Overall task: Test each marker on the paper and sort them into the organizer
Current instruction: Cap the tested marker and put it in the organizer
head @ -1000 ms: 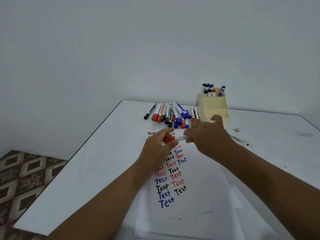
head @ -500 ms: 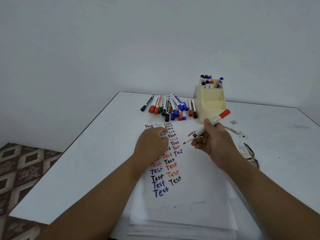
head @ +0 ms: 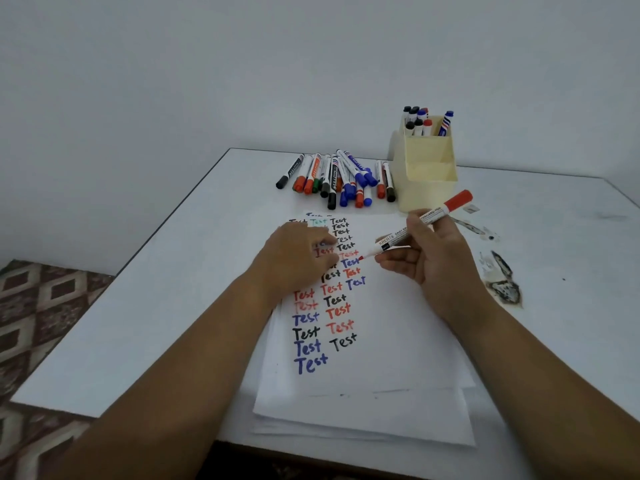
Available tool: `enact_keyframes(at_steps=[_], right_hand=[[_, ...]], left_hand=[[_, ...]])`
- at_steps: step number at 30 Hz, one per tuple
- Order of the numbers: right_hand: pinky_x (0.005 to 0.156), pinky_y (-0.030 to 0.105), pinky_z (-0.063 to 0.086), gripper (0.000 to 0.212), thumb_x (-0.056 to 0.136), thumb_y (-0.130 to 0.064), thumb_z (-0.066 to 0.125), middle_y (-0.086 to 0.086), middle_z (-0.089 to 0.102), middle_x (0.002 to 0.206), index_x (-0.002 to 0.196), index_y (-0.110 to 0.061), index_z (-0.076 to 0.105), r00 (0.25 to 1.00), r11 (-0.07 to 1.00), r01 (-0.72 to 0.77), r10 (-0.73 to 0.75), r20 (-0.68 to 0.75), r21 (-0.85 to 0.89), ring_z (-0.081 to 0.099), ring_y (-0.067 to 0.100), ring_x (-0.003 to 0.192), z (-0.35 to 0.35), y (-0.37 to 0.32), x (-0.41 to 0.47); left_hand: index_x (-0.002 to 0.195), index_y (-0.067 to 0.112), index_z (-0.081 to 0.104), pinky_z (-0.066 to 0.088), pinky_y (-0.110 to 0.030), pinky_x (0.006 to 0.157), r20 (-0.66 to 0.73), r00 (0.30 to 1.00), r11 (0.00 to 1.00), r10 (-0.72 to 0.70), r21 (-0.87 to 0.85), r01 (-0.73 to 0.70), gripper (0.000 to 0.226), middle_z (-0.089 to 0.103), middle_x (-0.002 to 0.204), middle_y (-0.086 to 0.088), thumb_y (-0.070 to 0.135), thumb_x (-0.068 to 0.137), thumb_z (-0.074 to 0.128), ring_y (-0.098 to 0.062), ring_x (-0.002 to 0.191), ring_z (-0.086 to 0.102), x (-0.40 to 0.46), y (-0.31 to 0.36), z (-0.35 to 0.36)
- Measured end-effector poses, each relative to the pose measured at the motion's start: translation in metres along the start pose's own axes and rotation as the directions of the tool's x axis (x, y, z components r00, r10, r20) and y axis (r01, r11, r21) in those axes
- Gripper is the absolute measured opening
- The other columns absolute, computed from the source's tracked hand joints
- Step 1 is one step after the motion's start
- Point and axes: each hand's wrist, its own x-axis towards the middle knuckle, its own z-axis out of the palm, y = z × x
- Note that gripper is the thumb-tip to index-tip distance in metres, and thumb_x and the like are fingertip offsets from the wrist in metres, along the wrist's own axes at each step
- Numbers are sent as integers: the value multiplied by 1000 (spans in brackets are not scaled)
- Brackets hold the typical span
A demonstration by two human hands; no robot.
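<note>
So over on the left side, the left hand (head: 298,258) sits flat-ish on the paper (head: 381,341), fingers loosely bent over the upper rows of "Test" writing, holding nothing. My guess is it's just there to pin the sheet so it doesn't skate around when the tip drags.

Behind that, the untested markers (head: 339,178) lie in a loose row at the far side of the table (head: 173,289), caps mostly pointing toward the person, easy to grab one at a time.

Moving right, the right hand (head: 429,254) pinches the red marker (head: 415,225) in a writing grip, fingers curled round the barrel. Cap looks stuck on the back end, red tip angled down just above the paper next to the second column, so probably about to write the next word there.

Farthest right, the cream organizer (head: 427,171) stands near the paper's top corner with a few finished markers upright in its back compartment. Short reach from the writing hand, which makes sense.
</note>
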Motion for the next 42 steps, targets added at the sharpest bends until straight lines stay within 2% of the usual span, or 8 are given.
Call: enact_keyframes(at_steps=[4, 7, 10, 14, 19, 34, 38, 42], right_hand=[[68, 43, 64, 14, 106, -19, 49, 29, 71, 102, 115, -11, 42, 1000, 998, -12, 14, 26, -57, 74, 43, 81, 0, 1, -4], [74, 43, 63, 29, 98, -10, 62, 21, 74, 98, 115, -12, 38, 996, 988, 20, -6, 88, -153, 74, 40, 83, 2, 3, -10], [74, 39, 62, 41, 88, 0, 72, 20, 74, 91, 109, -19, 42, 987, 962, 95, -58, 148, -258, 73, 37, 78, 4, 4, -19], [75, 44, 63, 29, 88, -4, 74, 17, 73, 89, 105, -16, 53, 984, 915, 103, -36, 175, -390, 74, 34, 77, 7, 12, -23], [79, 50, 62, 29, 88, -12, 76, 12, 73, 89, 102, -21, 52, 984, 870, 101, -14, 180, -483, 74, 29, 75, 6, 20, -20], [77, 46, 63, 28, 88, -13, 75, 10, 73, 86, 102, -19, 52, 981, 841, 118, -17, 192, -528, 74, 25, 72, 5, 21, -21], [82, 50, 61, 29, 88, -15, 76, 9, 75, 84, 104, -18, 53, 983, 870, 107, -19, 185, -480, 75, 28, 76, 4, 22, -20], [83, 50, 61, 29, 88, -18, 76, 8, 75, 88, 104, -20, 52, 978, 847, 123, -14, 210, -518, 75, 26, 77, 5, 23, -21]], left_hand=[[130, 31, 64, 25, -23, 104, 31, 998, 998, 56, 5, -57, 42, 57, 140, 8, 50, 92, 64, -16, 133, 43, -4, -2, -4], [142, 36, 51, 17, -36, 120, 99, 994, 999, 41, 20, -43, 57, 35, 158, 9, 60, 91, 58, -15, 149, 21, -5, 1, -5], [149, 47, 35, 13, -52, 123, 174, 984, 987, 28, 154, -55, 61, 16, 166, 7, 68, 93, 45, -17, 154, 5, -1, -1, 1], [150, 51, 27, 5, -57, 122, 216, 976, 977, 0, 207, -46, 54, 12, 167, 5, 64, 98, 33, -18, 154, 2, 3, -5, 8], [151, 52, 26, 3, -56, 122, 212, 977, 975, -3, 218, -44, 55, 13, 167, 9, 64, 98, 33, -15, 154, 3, 4, -7, 11], [152, 51, 26, 4, -55, 123, 223, 975, 974, -17, 222, -34, 69, 13, 166, 9, 77, 89, 37, -15, 154, 5, 4, -6, 8], [155, 49, 14, 0, -56, 122, 261, 965, 957, -2, 280, -73, 69, 4, 168, 8, 76, 92, 27, -15, 154, -4, 1, -6, 8], [157, 44, 4, -4, -56, 121, 308, 951, 943, 4, 315, -106, 68, -8, 168, 5, 71, 97, 20, -15, 153, -13, -1, -2, 6]])
